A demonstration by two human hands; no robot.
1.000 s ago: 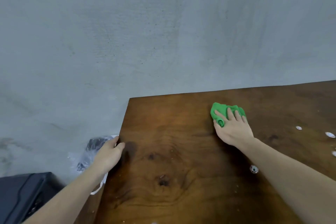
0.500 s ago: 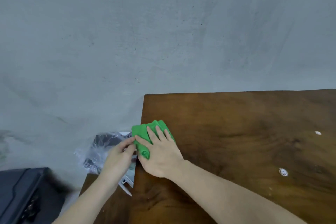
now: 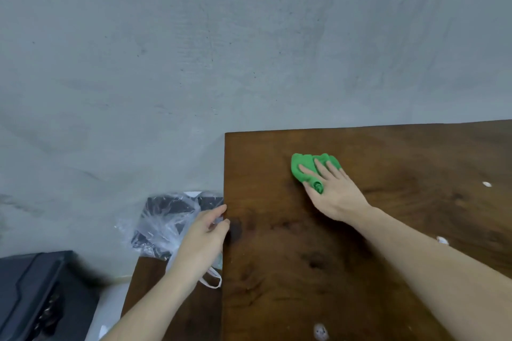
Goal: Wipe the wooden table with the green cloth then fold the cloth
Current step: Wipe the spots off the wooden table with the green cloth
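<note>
A person's right hand (image 3: 336,191) lies flat on a bunched cloth (image 3: 307,167) on the counter (image 3: 291,271), near the far edge, where the counter meets the wall (image 3: 249,36). The left hand (image 3: 205,238) rests at the counter's left edge, well apart from the right hand and nearer the person. Just beyond and left of the left hand lies a plastic bag (image 3: 163,224) on a lower surface (image 3: 146,282) beside the counter. Farther left of that hand sits a case (image 3: 36,293). Small specks (image 3: 486,184) dot the counter to the right of the right hand, another (image 3: 320,332) near the front edge between the two forearms.
</note>
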